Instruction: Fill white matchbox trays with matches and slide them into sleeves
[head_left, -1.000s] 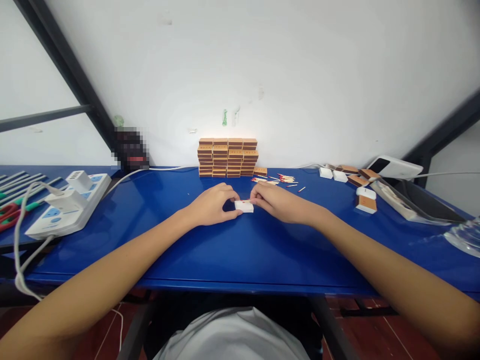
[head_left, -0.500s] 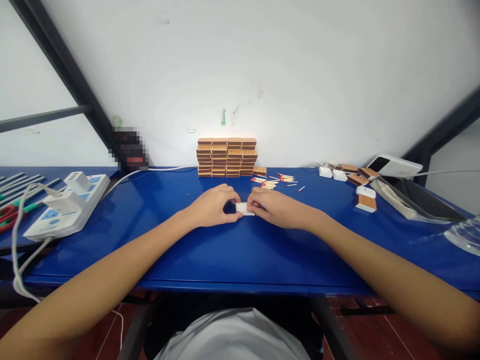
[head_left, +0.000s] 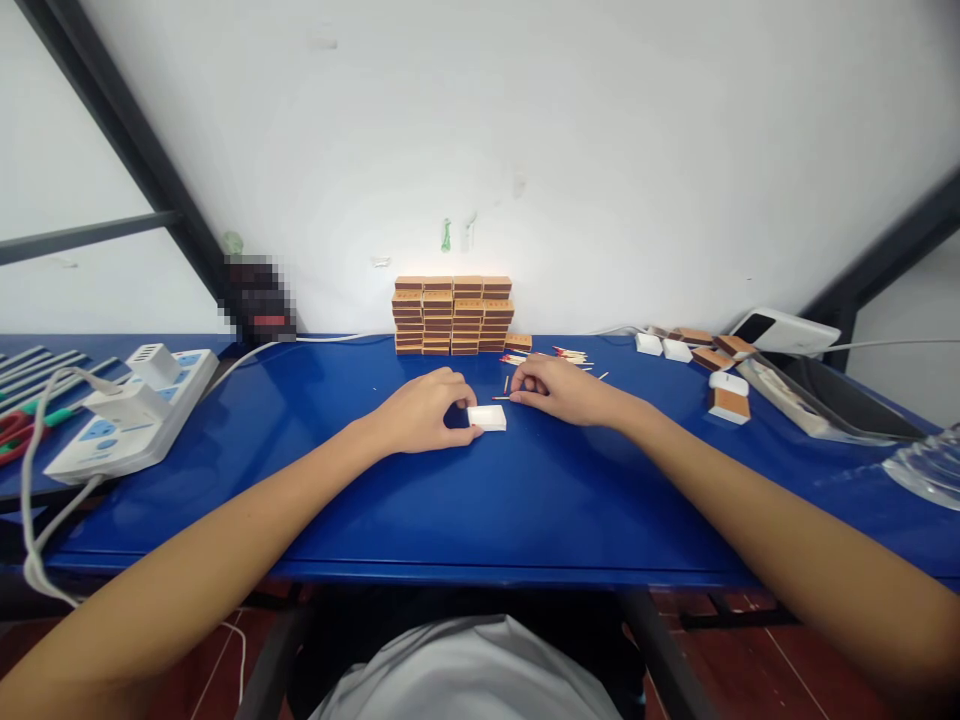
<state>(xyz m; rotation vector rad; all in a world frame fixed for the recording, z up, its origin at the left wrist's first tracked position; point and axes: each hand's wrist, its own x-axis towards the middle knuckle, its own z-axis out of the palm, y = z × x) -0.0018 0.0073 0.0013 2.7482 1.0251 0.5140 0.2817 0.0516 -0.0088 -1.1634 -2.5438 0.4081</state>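
Observation:
My left hand grips the left end of a small white matchbox tray between thumb and fingers, on the blue table. Just beyond the tray's right end, my right hand is closed in a pinch. A match sticks out leftward from its fingertips, dark red head to the left. Another match is close by, a little farther back. Behind the right hand is a loose pile of red-tipped matches, partly hidden by it.
Stacked matchboxes stand against the wall. To the right are more matchboxes, white trays and a white device. A power strip with cables and red-handled scissors lie left. The table's front edge is near my lap.
My right hand has left the tray and moved right and back, and a match now shows at its fingertips. My left hand stays on the tray.

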